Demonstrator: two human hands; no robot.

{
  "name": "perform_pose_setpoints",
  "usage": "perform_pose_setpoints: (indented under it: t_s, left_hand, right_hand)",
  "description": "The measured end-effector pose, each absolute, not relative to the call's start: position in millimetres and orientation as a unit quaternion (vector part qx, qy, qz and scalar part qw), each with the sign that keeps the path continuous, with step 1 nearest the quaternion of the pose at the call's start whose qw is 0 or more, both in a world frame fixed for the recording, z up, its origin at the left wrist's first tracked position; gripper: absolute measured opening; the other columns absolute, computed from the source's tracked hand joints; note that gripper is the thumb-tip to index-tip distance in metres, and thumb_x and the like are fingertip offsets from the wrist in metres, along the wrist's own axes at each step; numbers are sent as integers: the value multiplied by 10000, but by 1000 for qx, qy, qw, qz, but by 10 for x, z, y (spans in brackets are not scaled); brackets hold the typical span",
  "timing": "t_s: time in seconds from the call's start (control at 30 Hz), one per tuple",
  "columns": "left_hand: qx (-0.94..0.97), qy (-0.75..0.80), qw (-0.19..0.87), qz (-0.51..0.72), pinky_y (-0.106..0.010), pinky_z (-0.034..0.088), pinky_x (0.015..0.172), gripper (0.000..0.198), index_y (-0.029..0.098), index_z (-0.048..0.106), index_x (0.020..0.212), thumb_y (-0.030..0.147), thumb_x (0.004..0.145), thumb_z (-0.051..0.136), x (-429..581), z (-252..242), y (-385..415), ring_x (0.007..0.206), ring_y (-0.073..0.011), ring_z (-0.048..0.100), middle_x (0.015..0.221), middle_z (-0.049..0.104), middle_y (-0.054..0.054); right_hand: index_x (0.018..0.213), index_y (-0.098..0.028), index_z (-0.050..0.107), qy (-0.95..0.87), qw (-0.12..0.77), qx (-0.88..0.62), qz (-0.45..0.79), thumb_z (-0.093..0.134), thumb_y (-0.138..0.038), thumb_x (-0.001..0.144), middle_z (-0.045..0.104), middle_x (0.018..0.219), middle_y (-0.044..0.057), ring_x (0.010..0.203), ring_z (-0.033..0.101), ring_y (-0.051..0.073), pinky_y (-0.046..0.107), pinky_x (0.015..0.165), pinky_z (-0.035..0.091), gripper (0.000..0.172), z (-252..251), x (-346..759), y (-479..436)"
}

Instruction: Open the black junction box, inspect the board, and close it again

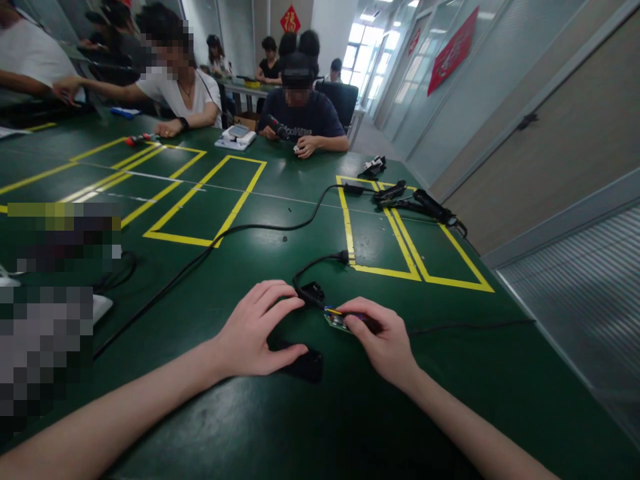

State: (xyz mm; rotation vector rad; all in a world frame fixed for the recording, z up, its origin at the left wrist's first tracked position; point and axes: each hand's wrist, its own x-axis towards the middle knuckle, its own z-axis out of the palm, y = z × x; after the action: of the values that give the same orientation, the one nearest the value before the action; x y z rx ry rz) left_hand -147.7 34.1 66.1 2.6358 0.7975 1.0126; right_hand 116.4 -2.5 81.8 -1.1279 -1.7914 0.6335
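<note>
My right hand (383,337) pinches a small circuit board (336,323) between thumb and fingers. Blue and yellow wires show at the board's left end, by a short black power cord (300,270) that curves up to a plug (343,257). Left of the board, my left hand (260,327) is open, thumb and fingers apart. Its fingertips are close to the cord and a small black part (314,292); whether they touch is unclear. Under its thumb lies a black plastic casing (306,365), partly covered by the hand.
A long black cable (250,227) crosses the green table (210,427) to an adapter (354,189). Black tools or clamps (425,203) lie at the far right among yellow tape outlines (385,272). Across the table a person (305,113) handles small parts. Pixelated items are at left.
</note>
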Motion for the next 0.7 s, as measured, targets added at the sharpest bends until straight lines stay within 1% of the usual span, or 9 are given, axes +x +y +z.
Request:
perform_pose_setpoints:
  t_s: [0.07, 0.13, 0.2, 0.27, 0.33, 0.4, 0.47, 0.6, 0.7]
  left_hand:
    - [892, 251, 81, 366, -507, 492, 1082, 481, 185, 622, 1318, 454, 925, 692, -1508, 709, 379, 1222, -333, 628, 1286, 688, -161]
    - [908, 222, 84, 346, -457, 517, 994, 288, 190, 670, 1073, 449, 951, 644, -1553, 746, 430, 996, -265, 682, 1030, 735, -105]
    - [920, 204, 87, 323, -349, 509, 733, 309, 203, 611, 810, 460, 981, 594, -1603, 766, 481, 707, -193, 620, 723, 648, -34]
    - [929, 207, 84, 295, -306, 385, 550, 429, 213, 534, 692, 504, 1007, 555, -1648, 766, 515, 563, -162, 535, 591, 551, -2]
    - [936, 233, 78, 251, -294, 307, 503, 489, 210, 515, 662, 541, 1022, 535, -1677, 750, 529, 511, -149, 518, 555, 537, 3]
    - [941, 264, 75, 198, -281, 280, 500, 505, 202, 524, 654, 535, 1034, 528, -1688, 724, 531, 488, -141, 526, 539, 550, 4]
    - [942, 282, 77, 163, -273, 270, 501, 503, 195, 534, 654, 501, 1053, 516, -1683, 696, 533, 478, -137, 536, 529, 561, 9]
    - [944, 280, 90, 151, -256, 328, 523, 431, 190, 595, 770, 459, 1088, 483, -1647, 658, 545, 547, -141, 611, 613, 632, 14]
    - [940, 289, 94, 154, -241, 406, 582, 347, 190, 639, 927, 430, 1107, 465, -1617, 640, 553, 667, -152, 684, 761, 721, -2]
  right_hand:
    - [1000, -222, 770, -774, 439, -385, 246, 630, -309, 1028, 793, 902, 51, 776, 747, 178, 278, 701, 623, 168, 836, 1001, -4]
    - [1055, -226, 761, -821, 418, -308, 236, 630, -304, 1037, 794, 934, 51, 816, 755, 168, 268, 739, 623, 153, 835, 878, 43]
    - [1099, -226, 746, -848, 398, -279, 212, 611, -334, 1051, 793, 972, 61, 866, 763, 171, 270, 764, 623, 180, 813, 825, 114]
    - [1166, -217, 722, -858, 373, -305, 179, 600, -387, 1052, 787, 1065, 87, 961, 769, 194, 297, 807, 627, 239, 772, 841, 183]
    - [1242, -199, 690, -866, 328, -346, 154, 631, -445, 1020, 761, 1195, 124, 1040, 763, 231, 339, 829, 633, 336, 722, 897, 223]
    - [1275, -175, 675, -872, 277, -380, 135, 679, -476, 974, 731, 1275, 156, 1061, 757, 267, 384, 834, 636, 426, 672, 963, 222]
    - [1253, -161, 686, -877, 244, -398, 118, 694, -455, 963, 721, 1292, 171, 1062, 748, 285, 422, 853, 629, 413, 630, 1026, 184]
    - [1251, -175, 696, -881, 226, -403, 104, 684, -362, 976, 723, 1285, 163, 1098, 694, 300, 485, 909, 591, 332, 585, 1121, 65]
    - [1322, -192, 669, -874, 235, -412, 108, 732, -355, 935, 705, 1304, 164, 1156, 635, 325, 523, 950, 558, 424, 582, 1147, 6]
